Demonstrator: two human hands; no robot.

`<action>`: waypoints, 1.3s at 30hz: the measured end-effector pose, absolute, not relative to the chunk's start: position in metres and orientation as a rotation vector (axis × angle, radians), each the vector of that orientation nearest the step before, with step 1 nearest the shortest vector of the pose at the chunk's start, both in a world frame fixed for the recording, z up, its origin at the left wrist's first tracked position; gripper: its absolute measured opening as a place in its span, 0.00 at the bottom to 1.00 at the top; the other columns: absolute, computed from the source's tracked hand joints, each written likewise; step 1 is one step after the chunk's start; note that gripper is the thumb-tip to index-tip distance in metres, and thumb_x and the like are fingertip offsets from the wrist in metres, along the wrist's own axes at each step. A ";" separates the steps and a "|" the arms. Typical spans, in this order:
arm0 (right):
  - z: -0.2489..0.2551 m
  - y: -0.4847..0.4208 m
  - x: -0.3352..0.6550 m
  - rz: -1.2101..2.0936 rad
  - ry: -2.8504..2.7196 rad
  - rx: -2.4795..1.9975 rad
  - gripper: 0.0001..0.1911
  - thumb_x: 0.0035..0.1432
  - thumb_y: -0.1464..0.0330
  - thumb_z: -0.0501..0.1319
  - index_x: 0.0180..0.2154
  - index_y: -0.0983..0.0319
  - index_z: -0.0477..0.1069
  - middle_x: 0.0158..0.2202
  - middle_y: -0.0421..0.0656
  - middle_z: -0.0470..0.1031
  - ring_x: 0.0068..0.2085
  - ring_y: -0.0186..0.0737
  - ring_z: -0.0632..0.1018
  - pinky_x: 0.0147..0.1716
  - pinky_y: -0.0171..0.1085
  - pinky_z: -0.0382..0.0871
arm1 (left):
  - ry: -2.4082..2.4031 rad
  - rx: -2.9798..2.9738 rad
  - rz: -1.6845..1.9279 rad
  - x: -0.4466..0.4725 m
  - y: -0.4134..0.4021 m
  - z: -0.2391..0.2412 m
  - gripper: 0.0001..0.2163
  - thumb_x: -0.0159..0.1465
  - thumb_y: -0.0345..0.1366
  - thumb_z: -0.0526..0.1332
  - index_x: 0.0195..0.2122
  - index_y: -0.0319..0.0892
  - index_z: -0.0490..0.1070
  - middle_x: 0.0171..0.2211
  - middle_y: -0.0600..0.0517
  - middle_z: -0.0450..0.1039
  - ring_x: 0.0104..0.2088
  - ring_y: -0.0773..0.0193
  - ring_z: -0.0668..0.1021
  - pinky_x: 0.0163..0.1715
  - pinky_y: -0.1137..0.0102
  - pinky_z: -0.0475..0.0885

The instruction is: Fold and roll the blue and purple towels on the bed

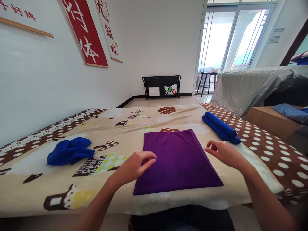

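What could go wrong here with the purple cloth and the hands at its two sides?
1. The purple cloth lies on a soft blanket; the left hand pinching its edge may drag it askew.
2. The right hand hovers near the rolled blue towel, which sits close to the bed's edge and might get knocked off.

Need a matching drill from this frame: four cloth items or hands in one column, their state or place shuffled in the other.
1. purple cloth
2. rolled blue towel
3. crumpled blue towel
4. left hand

A. bunched up, left side of the blanket
B. spread flat, centre
C. at the purple cloth's left edge
D. tight roll, right of the purple cloth

Pairs: 1-B, 2-D, 3-A, 4-C
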State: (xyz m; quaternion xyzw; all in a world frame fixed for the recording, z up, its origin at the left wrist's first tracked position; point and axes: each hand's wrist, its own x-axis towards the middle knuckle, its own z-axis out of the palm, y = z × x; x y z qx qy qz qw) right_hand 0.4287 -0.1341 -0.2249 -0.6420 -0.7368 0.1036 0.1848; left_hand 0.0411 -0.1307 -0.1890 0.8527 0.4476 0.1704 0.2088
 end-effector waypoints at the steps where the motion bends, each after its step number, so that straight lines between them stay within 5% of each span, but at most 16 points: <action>1: -0.229 -0.127 0.408 0.163 -2.044 -1.809 0.18 0.65 0.53 0.53 0.41 0.58 0.74 0.36 0.44 0.79 0.37 0.43 0.79 0.38 0.38 0.68 | 1.274 2.351 0.644 0.055 -0.124 -0.192 0.13 0.69 0.40 0.53 0.47 0.46 0.76 0.40 0.52 0.79 0.40 0.62 0.79 0.44 0.69 0.70; 5: -0.273 -0.114 0.315 -0.053 -2.014 -1.693 0.17 0.67 0.66 0.51 0.51 0.62 0.72 0.54 0.51 0.75 0.53 0.46 0.76 0.52 0.43 0.67 | 1.364 2.295 0.964 0.110 -0.105 -0.242 0.21 0.65 0.27 0.49 0.56 0.41 0.71 0.53 0.46 0.76 0.53 0.62 0.77 0.57 0.66 0.68; 9: -0.328 -0.116 0.263 0.019 -2.052 -1.661 0.26 0.65 0.75 0.46 0.62 0.67 0.63 0.65 0.52 0.63 0.66 0.44 0.65 0.61 0.43 0.60 | 1.524 2.400 0.748 0.143 -0.109 -0.309 0.26 0.64 0.25 0.46 0.65 0.34 0.61 0.65 0.42 0.63 0.66 0.60 0.65 0.65 0.62 0.61; 14: -0.357 -0.126 0.262 0.015 -2.070 -1.660 0.25 0.68 0.73 0.44 0.63 0.64 0.64 0.65 0.48 0.63 0.67 0.43 0.62 0.65 0.46 0.53 | 1.746 2.505 0.573 0.146 -0.127 -0.342 0.23 0.70 0.31 0.45 0.66 0.40 0.61 0.68 0.46 0.58 0.68 0.56 0.60 0.66 0.54 0.56; 39: -0.356 -0.130 0.264 0.010 -2.038 -1.652 0.24 0.70 0.70 0.43 0.62 0.63 0.66 0.64 0.47 0.65 0.67 0.42 0.64 0.65 0.47 0.56 | 1.781 2.516 0.539 0.145 -0.130 -0.337 0.23 0.71 0.33 0.44 0.66 0.42 0.61 0.68 0.48 0.58 0.68 0.58 0.60 0.66 0.55 0.57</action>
